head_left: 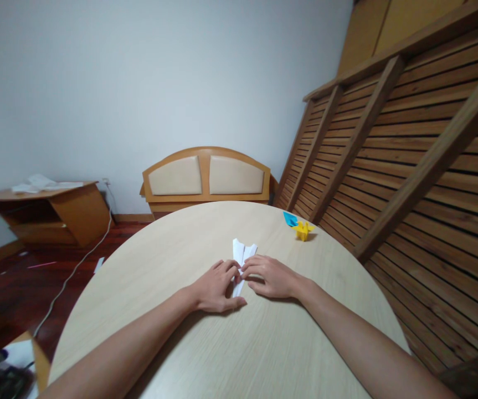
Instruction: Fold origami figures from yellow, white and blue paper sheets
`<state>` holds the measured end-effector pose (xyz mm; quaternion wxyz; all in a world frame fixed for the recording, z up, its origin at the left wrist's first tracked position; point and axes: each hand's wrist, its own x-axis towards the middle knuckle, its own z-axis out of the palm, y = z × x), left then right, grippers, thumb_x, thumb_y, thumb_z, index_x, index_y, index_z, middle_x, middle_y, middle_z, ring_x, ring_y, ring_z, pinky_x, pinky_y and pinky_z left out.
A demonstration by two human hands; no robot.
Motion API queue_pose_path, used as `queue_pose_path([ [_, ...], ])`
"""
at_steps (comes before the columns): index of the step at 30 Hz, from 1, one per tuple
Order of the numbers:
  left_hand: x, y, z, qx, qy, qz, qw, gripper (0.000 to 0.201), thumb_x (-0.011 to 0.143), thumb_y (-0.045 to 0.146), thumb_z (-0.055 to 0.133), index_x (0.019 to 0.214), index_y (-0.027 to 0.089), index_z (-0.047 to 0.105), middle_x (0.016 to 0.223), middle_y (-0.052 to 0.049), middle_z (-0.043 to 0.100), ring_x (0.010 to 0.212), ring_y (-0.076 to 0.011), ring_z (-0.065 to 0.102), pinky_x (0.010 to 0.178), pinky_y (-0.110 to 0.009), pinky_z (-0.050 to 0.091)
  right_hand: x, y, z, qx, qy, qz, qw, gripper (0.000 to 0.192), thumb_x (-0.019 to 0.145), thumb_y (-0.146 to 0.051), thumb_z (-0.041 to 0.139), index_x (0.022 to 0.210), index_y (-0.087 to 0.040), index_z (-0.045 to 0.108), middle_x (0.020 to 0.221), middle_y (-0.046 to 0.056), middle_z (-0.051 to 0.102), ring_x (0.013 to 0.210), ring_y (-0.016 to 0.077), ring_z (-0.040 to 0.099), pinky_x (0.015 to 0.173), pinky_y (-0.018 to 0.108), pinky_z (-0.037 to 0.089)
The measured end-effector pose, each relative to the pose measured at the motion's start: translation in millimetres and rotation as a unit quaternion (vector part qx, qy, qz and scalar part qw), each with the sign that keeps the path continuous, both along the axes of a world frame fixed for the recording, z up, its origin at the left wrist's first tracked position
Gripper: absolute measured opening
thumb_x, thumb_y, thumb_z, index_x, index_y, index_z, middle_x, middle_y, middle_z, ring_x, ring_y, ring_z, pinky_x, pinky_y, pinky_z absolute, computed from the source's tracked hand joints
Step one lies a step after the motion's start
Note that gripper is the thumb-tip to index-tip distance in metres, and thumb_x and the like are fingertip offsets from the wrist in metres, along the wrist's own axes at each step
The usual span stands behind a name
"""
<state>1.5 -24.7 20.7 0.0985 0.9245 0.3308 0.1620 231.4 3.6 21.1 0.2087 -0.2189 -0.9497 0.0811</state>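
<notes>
Squarely in front of us, on the pale round tabletop, lies a narrow folded white paper, its length running away from us and its far end split by a notch into two flared parts. We have both hands on it. Our left hand comes in from the left, its fingers bent down at the paper's middle and its thumb spread apart toward us, near the paper's close end. Our right hand reaches in from the other side with its fingers bent, their tips at the paper's right edge, close to the left fingertips. We cannot tell whether either hand is pinching the sheet or only pressing on it.

Farther off and to the right, near the tabletop's far edge, we see a yellow folded paper piece standing up with several points, and a blue paper piece just behind it to the left; we cannot make out whether these two touch. Beyond the tabletop we face a wooden headboard with two cream panels, while a slatted wooden frame leans along our right.
</notes>
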Motion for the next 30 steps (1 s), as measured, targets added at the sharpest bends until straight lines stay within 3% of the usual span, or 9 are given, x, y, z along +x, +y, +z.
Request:
queue_pose_path([
  [4, -1, 2, 3.4, -0.003, 0.02, -0.013, 1.0, 0.027, 0.078, 0.03, 0.062, 0.1, 0.018, 0.052, 0.118, -0.011, 0.059, 0.109, -0.0263, 0.055, 0.103, -0.04, 0.041, 4, 4, -3.5, 0.004, -0.004, -0.02, 1.0, 0.024, 0.085, -0.019, 0.061, 0.108, -0.02, 0.069, 0.115, 0.008, 0.069, 0.108, 0.0211, 0.061, 0.097, 0.036, 0.045],
  [12, -5, 3, 8.1, 0.007, 0.072, 0.005, 0.997, 0.048, 0.071, 0.012, 0.056, 0.118, 0.018, 0.051, 0.109, -0.011, 0.066, 0.103, -0.0272, 0.06, 0.091, -0.038, 0.049, 6, 8, -2.7, -0.01, -0.016, -0.056, 0.998, 0.021, 0.091, -0.022, 0.058, 0.108, -0.021, 0.069, 0.107, 0.007, 0.071, 0.103, 0.0201, 0.063, 0.093, 0.034, 0.044],
  [21, -9, 7, 1.3, 0.008, 0.089, 0.02, 0.996, 0.044, 0.074, 0.006, 0.051, 0.116, 0.019, 0.053, 0.1, -0.01, 0.068, 0.094, -0.025, 0.063, 0.082, -0.034, 0.051, 4, 10, -4.7, 0.021, -0.036, -0.072, 0.996, 0.02, 0.093, -0.027, 0.058, 0.106, -0.02, 0.071, 0.1, 0.008, 0.07, 0.096, 0.021, 0.062, 0.087, 0.035, 0.044],
  [30, -12, 8, 3.2, -0.005, 0.068, -0.005, 0.998, 0.048, 0.073, 0.003, 0.05, 0.117, 0.02, 0.055, 0.109, -0.01, 0.068, 0.096, -0.0228, 0.065, 0.084, -0.032, 0.051, 3, 9, -3.1, 0.018, -0.021, -0.045, 0.999, 0.023, 0.091, -0.025, 0.059, 0.112, -0.021, 0.068, 0.113, 0.008, 0.069, 0.105, 0.0213, 0.062, 0.095, 0.036, 0.043],
])
